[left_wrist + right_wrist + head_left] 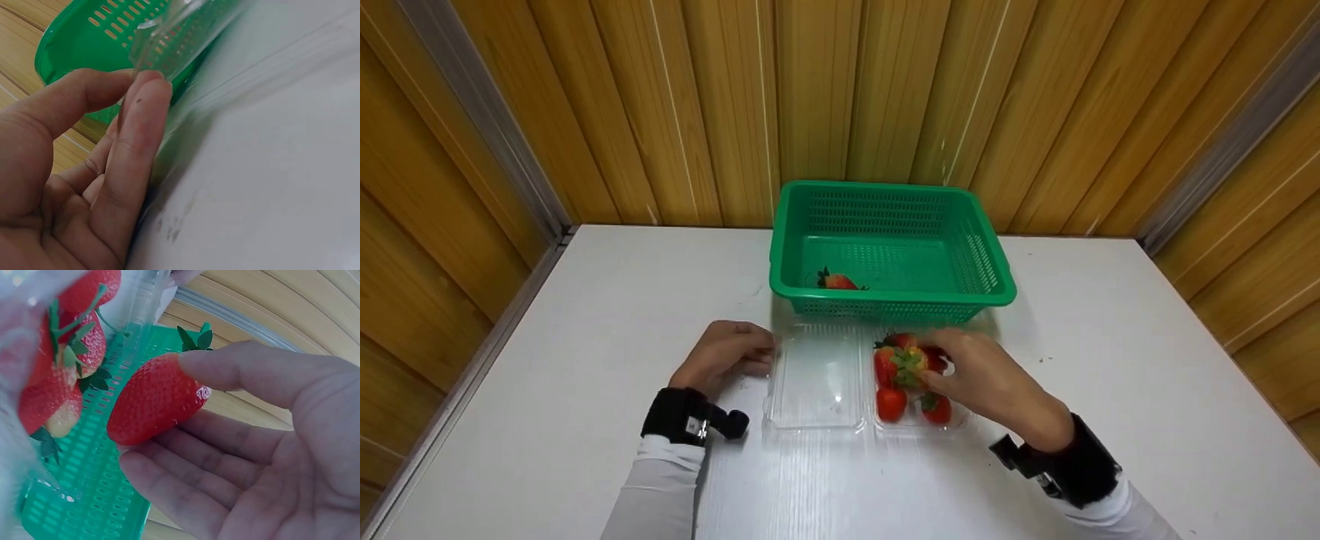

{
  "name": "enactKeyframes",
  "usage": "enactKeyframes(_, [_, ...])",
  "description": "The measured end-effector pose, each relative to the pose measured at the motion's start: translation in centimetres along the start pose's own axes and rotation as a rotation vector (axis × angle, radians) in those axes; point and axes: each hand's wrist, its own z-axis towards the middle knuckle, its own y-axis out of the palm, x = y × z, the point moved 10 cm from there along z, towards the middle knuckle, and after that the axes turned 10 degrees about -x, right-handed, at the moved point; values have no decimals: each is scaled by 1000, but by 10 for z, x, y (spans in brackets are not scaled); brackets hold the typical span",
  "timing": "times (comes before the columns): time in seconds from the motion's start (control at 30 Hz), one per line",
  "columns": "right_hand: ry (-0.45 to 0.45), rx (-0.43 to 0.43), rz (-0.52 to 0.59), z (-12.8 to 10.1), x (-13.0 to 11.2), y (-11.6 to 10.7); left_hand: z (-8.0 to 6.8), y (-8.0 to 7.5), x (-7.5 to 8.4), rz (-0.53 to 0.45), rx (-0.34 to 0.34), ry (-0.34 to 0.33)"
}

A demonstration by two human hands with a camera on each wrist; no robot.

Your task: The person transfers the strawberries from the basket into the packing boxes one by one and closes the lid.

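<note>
A clear plastic clamshell box lies spread out on the table, its lid [817, 382] on the left and its filled half [915, 430] on the right. My left hand [727, 351] pinches the lid's left edge between thumb and forefinger [149, 112]. Over the filled half, my right hand [990, 375] holds a red strawberry [152, 399], thumb on one side and fingers beneath. Several other strawberries [892, 405] rest in that half, some with green leaves. In the right wrist view, strawberries [48, 399] show through the plastic beside the held one.
Just behind the box stands a green slotted basket [892, 295]. One strawberry [838, 281] lies inside it, near the front left. The white table [585, 337] is bounded by wood-panelled walls [810, 97] at the back and sides.
</note>
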Motion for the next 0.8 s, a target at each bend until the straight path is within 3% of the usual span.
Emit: enactKeyframes(0.8, [-65,-160,-34,-11,-6,25,0,0,-1,-44,12,3])
